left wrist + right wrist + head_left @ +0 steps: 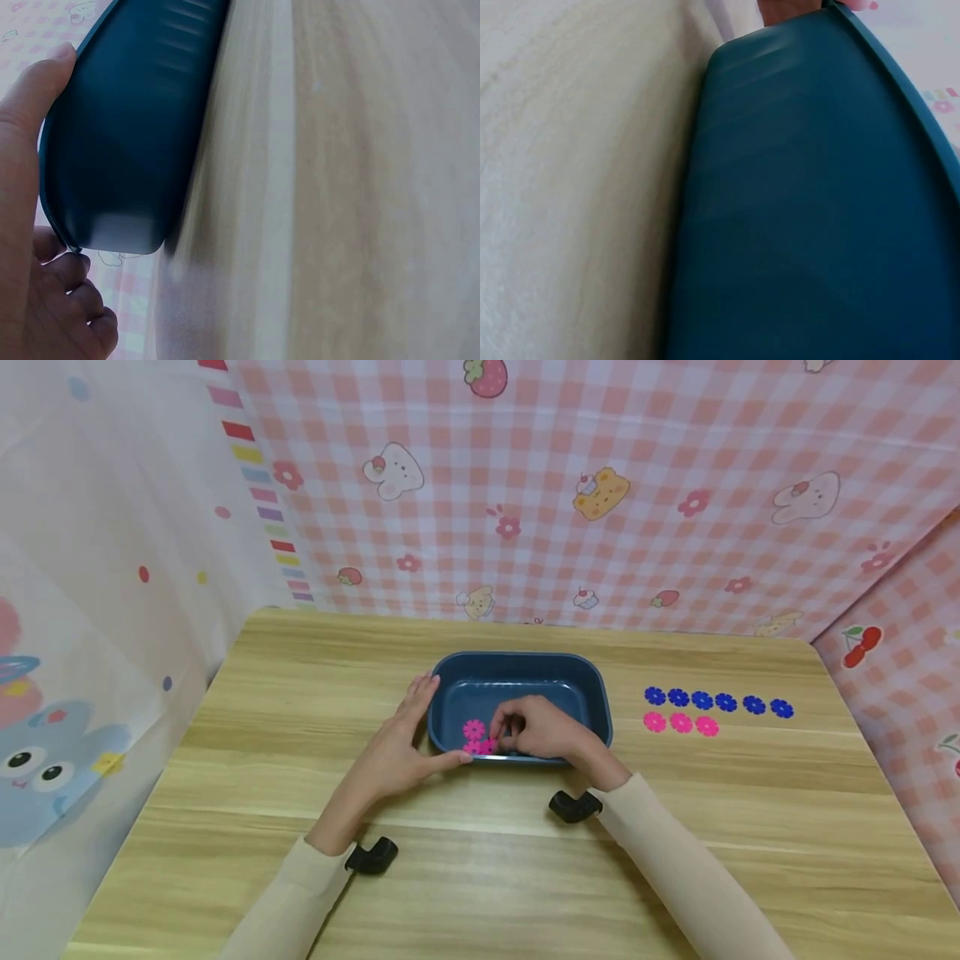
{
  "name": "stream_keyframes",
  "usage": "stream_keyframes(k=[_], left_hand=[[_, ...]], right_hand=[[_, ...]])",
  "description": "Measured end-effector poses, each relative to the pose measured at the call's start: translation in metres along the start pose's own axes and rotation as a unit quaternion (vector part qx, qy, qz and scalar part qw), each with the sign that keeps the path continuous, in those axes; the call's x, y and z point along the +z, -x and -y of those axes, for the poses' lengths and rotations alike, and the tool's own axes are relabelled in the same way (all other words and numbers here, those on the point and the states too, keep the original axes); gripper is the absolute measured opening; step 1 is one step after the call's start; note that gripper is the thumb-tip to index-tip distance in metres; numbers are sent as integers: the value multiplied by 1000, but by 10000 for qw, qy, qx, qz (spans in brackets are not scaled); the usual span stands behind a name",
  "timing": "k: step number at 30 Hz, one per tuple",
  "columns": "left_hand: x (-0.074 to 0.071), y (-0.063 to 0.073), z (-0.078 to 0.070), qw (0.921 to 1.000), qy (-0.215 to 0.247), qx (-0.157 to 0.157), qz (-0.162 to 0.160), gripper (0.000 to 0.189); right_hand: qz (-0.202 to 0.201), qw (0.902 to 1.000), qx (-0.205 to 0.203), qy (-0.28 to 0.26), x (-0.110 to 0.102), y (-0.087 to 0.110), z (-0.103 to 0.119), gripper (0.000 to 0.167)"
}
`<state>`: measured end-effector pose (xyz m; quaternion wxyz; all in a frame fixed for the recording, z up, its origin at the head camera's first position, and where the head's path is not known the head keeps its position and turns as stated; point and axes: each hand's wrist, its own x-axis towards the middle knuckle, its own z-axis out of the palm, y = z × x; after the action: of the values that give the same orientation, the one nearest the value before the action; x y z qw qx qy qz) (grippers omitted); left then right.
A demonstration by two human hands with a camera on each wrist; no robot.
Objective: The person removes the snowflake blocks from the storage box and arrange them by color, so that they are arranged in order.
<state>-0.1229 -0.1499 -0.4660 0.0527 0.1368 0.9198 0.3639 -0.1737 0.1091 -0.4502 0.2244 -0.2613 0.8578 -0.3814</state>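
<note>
A dark blue rectangular tray [517,655] stands on the table in the head view. My left hand [393,747] holds its left end, thumb on the near rim and fingers along the side. In the left wrist view, those fingers curl at the tray's corner. Reaching inside over the near rim, my right hand [543,727] has thumb and forefinger together on a pink flower-shaped piece, mostly hidden by the fingertips. Other pink flower pieces [473,729] lie beside it in the tray's near left corner. The right wrist view shows only the tray's outer wall [802,187] and part of a hand.
Right of the tray, several blue flower pieces [702,700] form a row on the wooden table [480,893]. Three pink flower pieces [681,722] line up below them. A pink checked cloth [540,568] hangs behind the table. Black wrist mounts [574,807] stick out from both sleeves.
</note>
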Motion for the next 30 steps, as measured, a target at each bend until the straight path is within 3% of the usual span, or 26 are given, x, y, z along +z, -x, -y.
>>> stream_keyframes(k=[4,9,15,19,30], left_hand=[[-1,0,-1,10000,11,18,-6,121],[-1,1,-1,10000,9,-12,7,120],[-1,1,-2,10000,-28,-11,0,121],[-1,0,-1,10000,-29,-26,-1,122],[0,0,-1,10000,19,-69,-2,122]], right_hand=[[54,9996,-20,-262,-1,1,1,13],[-158,9991,-113,-383,0,3,2,14],[-707,9958,-227,-527,1,6,1,2],[-1149,9910,-367,-576,1,8,2,3],[-2156,9683,-705,-1049,-4,13,3,5]])
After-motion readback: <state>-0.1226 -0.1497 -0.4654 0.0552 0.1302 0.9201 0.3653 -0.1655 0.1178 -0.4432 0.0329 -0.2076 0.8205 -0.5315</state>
